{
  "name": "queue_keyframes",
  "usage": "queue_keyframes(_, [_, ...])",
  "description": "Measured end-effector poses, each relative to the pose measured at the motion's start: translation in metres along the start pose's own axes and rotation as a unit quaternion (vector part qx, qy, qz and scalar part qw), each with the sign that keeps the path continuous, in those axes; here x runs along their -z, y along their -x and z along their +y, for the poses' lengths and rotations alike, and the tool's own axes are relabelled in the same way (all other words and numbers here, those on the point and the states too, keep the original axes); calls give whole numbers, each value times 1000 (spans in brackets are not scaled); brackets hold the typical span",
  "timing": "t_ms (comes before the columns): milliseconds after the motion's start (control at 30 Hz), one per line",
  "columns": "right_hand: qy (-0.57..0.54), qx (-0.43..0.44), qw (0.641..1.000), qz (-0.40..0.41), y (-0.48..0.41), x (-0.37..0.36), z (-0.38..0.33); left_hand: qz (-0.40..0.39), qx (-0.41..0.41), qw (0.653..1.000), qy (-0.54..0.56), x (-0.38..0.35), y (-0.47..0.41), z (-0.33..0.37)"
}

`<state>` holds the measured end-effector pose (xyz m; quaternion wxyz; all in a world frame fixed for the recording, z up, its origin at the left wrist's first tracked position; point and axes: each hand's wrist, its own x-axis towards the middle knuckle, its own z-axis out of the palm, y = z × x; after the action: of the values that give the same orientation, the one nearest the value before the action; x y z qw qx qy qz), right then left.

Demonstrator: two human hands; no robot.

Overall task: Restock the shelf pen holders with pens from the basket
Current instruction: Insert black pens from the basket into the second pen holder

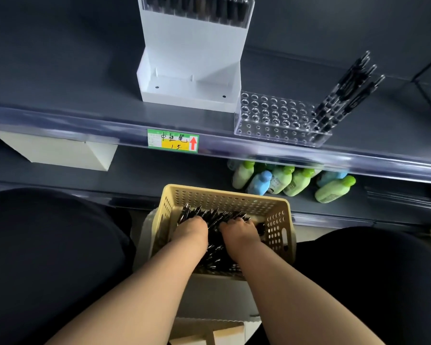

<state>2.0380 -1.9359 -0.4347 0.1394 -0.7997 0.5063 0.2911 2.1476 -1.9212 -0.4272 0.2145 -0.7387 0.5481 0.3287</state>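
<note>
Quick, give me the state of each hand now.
Left hand: fingers buried among black pens in beige perforated plastic basket; grip cannot be told.
Right hand: fingers curled round black pens.

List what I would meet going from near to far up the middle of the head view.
Cardboard box → yellow basket holding pens → green price label → white pen holder.

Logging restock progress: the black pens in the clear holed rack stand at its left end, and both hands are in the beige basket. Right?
No: the head view shows the black pens at the right end of the clear holed rack. The left hand and right hand are indeed in the beige basket.
</note>
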Motion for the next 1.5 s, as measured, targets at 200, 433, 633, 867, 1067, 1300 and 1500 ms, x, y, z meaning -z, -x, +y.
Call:
queue_keyframes(200, [-56,-14,994,90,15,3,4,21,-20,999,37,3,19,-13])
queue_keyframes(433, [-506,-134,817,242,44,19,8,124,-54,966,223,8,47,-23])
queue_keyframes(633, [-751,-196,566,278,65,24,12,190,-83,924,322,3,64,-28])
queue_keyframes(867, [-944,-131,271,135,79,46,17,216,-100,881,408,3,80,-24])
queue_keyframes(1067, [-894,-69,425,125,90,57,5,219,-95,816,526,1,82,-19])
queue_keyframes(1300, [-742,-31,605,287,91,109,27,251,-163,794,528,29,88,11])
queue_keyframes(1500, [-711,70,593,371,96,180,80,303,-233,738,557,100,96,49])
